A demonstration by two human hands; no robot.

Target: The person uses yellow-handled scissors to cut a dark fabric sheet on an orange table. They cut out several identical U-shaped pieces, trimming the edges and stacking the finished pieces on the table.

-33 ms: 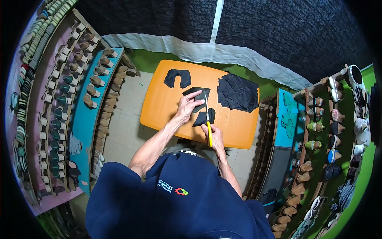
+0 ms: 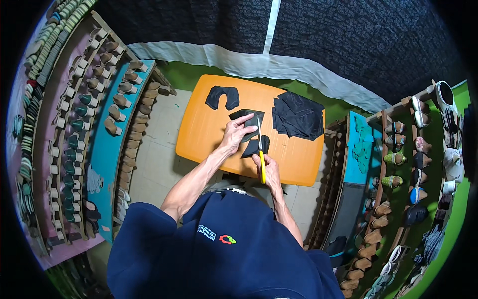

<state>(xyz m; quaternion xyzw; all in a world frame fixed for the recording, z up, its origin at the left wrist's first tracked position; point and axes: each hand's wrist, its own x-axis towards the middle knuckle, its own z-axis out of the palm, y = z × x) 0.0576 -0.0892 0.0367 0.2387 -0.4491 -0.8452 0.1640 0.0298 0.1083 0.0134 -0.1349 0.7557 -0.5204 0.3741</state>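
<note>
My left hand (image 2: 234,133) pinches a piece of black fabric (image 2: 253,119) between thumb and fingers, above the middle of the orange table (image 2: 199,142). In my right hand (image 2: 270,172) is a pair of scissors with yellow handles (image 2: 263,167). Their blades point away from me and lie along the right part of the held fabric. Just below the blades, a smaller black piece (image 2: 250,149) lies by the scissors; whether it is joined to the held one I cannot tell. A U-shaped black piece (image 2: 215,94) rests at the far left of the table.
A loose stack of black fabric pieces (image 2: 298,115) covers the table's far right. Racks of shoe lasts (image 2: 119,100) stand along the left wall. More shelves with shoes and lasts (image 2: 393,182) line the right. A dark curtain (image 2: 209,25) hangs behind the table.
The scissors' blade tips sit very slightly nearer to me against the black fabric. Both hands stay in almost the same place.
</note>
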